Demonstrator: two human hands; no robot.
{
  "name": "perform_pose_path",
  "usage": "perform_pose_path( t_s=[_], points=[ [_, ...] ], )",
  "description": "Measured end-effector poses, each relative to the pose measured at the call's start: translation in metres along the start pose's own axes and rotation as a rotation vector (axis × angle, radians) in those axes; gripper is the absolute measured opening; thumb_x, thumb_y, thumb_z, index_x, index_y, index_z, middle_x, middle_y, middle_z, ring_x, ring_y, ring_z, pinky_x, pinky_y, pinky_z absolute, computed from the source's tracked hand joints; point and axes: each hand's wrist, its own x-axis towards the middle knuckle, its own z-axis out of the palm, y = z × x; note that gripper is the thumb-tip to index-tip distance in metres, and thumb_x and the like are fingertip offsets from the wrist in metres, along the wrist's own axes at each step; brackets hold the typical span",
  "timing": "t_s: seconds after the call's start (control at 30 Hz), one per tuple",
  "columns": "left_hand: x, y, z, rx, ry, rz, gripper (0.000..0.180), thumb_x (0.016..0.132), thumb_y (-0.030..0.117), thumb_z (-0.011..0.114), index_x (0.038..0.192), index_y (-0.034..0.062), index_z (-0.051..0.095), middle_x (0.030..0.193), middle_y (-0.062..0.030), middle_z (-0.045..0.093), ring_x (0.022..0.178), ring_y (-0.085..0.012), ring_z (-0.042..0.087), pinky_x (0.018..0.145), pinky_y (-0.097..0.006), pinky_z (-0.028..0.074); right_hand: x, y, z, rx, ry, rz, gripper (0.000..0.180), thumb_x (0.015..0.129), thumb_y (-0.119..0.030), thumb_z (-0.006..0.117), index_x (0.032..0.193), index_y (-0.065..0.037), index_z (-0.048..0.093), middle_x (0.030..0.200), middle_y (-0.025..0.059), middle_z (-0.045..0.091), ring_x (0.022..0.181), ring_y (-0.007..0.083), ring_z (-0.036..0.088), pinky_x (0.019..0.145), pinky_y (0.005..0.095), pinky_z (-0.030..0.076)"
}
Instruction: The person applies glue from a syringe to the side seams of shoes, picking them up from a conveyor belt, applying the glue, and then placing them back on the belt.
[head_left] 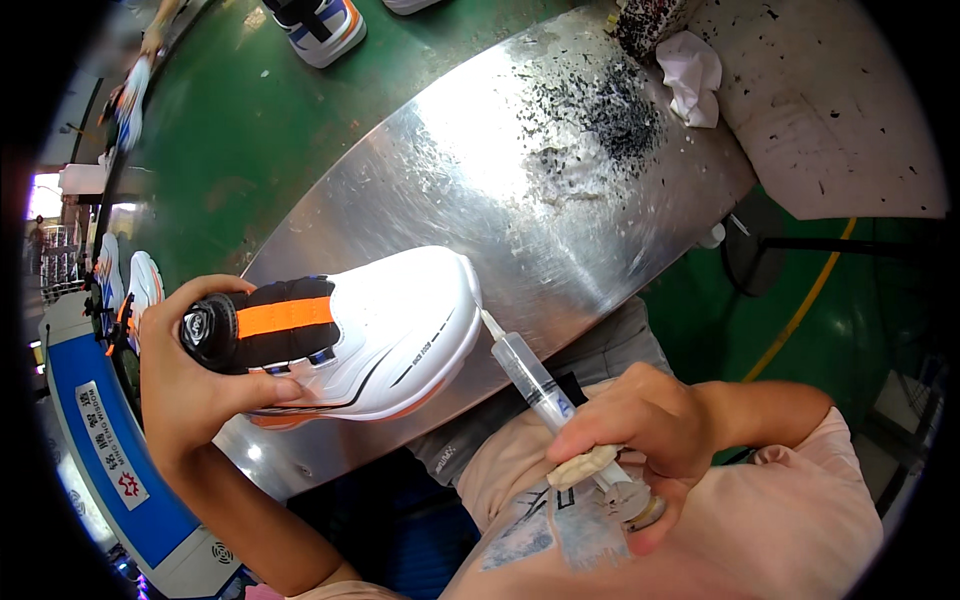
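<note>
My left hand (190,385) grips a white sneaker (390,330) by its heel end, where a black collar with an orange strap and a round dial sits. The shoe lies on its side over the shiny metal table (480,160), toe pointing right. My right hand (640,420) holds a clear plastic syringe (530,375), thumb bandaged, palm against the plunger. The syringe's white tip touches the shoe's toe edge near the sole.
Black specks and a crumpled white cloth (692,75) lie at the table's far right, beside a speckled white board (830,100). Other sneakers (322,28) sit on the green conveyor (240,130) at the top and far left (130,290). A blue machine panel (110,450) stands lower left.
</note>
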Motion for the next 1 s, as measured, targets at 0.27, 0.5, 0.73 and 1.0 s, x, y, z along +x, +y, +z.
perform_pose_path(
  t_s=[0.27,0.5,0.73,1.0],
  points=[
    [0.014,-0.003,-0.002,0.016,-0.087,-0.085,0.065,0.034,0.014,0.081,0.092,-0.0025,0.056,0.079,-0.0067,0.06,0.073,-0.0121,0.059,0.072,-0.023,0.047,0.012,-0.011,-0.035,0.021,0.128,0.039,0.093,0.06,-0.058,0.071,0.119,0.004,0.034,0.098,0.0107,0.055,0.081,0.0162,0.056,0.068,0.0256,0.045],
    [-0.001,-0.012,0.002,0.088,-0.017,-0.089,0.056,0.04,0.01,0.077,0.089,-0.0041,0.055,0.073,-0.0069,0.061,0.064,-0.0107,0.058,0.062,-0.022,0.048,0.03,-0.008,-0.05,0.055,0.588,0.175,0.088,0.068,-0.061,0.063,0.122,0.001,0.032,0.103,0.0046,0.045,0.084,0.0074,0.043,0.071,0.0214,0.038],
    [-0.073,0.01,0.029,0.147,0.2,-0.31,0.05,0.05,0.012,0.077,0.091,-0.0048,0.054,0.075,-0.0066,0.058,0.069,-0.0107,0.056,0.066,-0.022,0.046,0.038,0.015,-0.052,-0.101,0.466,0.249,0.071,0.073,-0.047,0.066,0.123,-0.006,0.036,0.092,0.0046,0.053,0.077,0.0103,0.051,0.067,0.0223,0.043],
    [-0.087,0.012,0.032,0.179,0.257,-0.311,0.051,0.051,0.01,0.074,0.093,-0.0062,0.051,0.079,-0.0075,0.058,0.071,-0.0115,0.056,0.069,-0.022,0.046,0.032,0.006,-0.051,-0.016,0.386,0.266,0.076,0.069,-0.048,0.07,0.121,-0.003,0.036,0.095,0.009,0.055,0.078,0.0115,0.054,0.065,0.0223,0.046]
  ],
)
